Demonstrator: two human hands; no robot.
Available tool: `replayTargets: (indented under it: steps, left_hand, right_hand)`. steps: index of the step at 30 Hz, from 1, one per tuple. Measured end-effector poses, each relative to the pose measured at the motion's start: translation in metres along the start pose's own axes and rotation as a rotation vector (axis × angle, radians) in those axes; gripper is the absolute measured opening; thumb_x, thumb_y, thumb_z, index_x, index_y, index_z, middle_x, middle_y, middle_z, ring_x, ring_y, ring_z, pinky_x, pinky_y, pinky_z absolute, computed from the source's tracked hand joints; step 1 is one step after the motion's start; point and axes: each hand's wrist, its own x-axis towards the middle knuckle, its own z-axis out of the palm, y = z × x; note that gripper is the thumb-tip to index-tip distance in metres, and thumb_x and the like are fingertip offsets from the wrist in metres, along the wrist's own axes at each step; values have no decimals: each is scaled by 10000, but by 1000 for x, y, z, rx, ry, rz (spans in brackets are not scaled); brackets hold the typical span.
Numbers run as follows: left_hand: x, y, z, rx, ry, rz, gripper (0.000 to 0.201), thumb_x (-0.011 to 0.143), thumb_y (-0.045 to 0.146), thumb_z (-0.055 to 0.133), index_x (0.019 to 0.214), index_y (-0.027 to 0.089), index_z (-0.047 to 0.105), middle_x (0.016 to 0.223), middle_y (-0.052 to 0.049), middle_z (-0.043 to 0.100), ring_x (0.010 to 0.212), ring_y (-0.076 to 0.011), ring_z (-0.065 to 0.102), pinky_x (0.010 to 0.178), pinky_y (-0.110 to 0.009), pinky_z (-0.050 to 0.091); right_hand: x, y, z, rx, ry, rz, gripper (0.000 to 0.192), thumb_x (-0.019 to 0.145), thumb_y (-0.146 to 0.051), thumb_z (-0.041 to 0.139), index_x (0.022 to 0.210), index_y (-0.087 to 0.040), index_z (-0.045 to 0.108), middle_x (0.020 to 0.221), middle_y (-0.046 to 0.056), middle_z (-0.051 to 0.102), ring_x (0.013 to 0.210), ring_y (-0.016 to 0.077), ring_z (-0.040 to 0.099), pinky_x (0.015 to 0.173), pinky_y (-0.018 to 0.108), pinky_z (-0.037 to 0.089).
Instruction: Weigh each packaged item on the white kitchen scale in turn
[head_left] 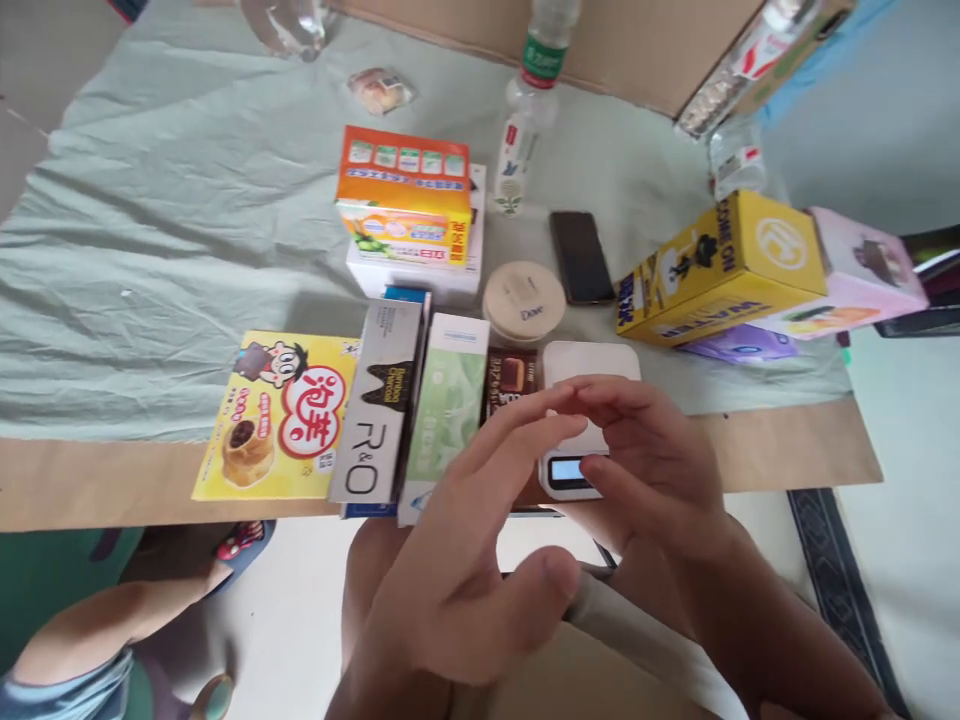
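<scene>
My left hand (480, 540) hovers over the table's front edge, fingers stretched out and thumb held apart, with nothing in it. Facing it is my right hand (660, 465), also empty, its fingers loosely bent and spread. The fingertips of both come close together above a small white digital scale (589, 362); whether they touch it or each other I cannot tell. Its lit display (568, 470) shows between the hands, but the digits are unreadable. Left of the scale lies a brown chocolate packet (513, 376), partly covered by my left fingers. A pale green box (453, 390) stands beside that.
Further left are a grey R&O box (382, 420) and a yellow snack box (281, 410). Behind stand an orange box (405, 165), a round Dove container (523, 300), a phone (581, 256) and a bottle (517, 150). A yellow carton (720, 265) leans right. Another person's leg (127, 610) shows lower left.
</scene>
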Motion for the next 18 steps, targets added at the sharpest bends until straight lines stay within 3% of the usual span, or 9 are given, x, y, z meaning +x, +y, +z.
replayTargets:
  steps: [5,9,12,15,18]
  left_hand:
    - [21,-12,38,15,-131,-47,506,1031,469,606,1518,334,590,1668,-80,540,1578,-334,497,1325,-529,427]
    - [46,-37,64,57,-194,-61,474,1032,437,590,1487,305,602,1617,-103,583,1547,-316,531,1284,-491,469]
    - [67,-59,80,136,-160,-73,471,1054,461,531,1468,246,592,1599,-140,586,1521,-314,546,1275,-501,471]
    - [93,-79,91,317,-46,3,535,1027,514,574,1451,188,578,1542,-189,601,1468,-330,575,1253,-524,485]
    - [119,-95,94,412,33,83,678,984,609,623,1491,166,539,1583,-214,559,1509,-368,535,1289,-561,441]
  right_hand:
    - [-21,22,-49,-60,196,-53,322,931,-227,727,1240,-315,715,1226,48,782,1097,169,776,944,319,670]
    - [-21,65,-92,-153,604,-48,226,903,-358,732,1118,-292,705,1141,47,734,1093,196,742,883,360,660]
    - [-13,100,-117,-221,828,-75,290,892,-403,695,1154,-292,641,1189,57,657,1188,214,676,1035,459,620]
    - [-5,123,-129,-228,890,-108,340,893,-379,643,1221,-305,588,1330,76,597,1350,228,608,1216,552,517]
    - [2,130,-131,-205,856,-118,456,901,-348,607,1353,-343,541,1502,75,549,1490,231,548,1308,590,432]
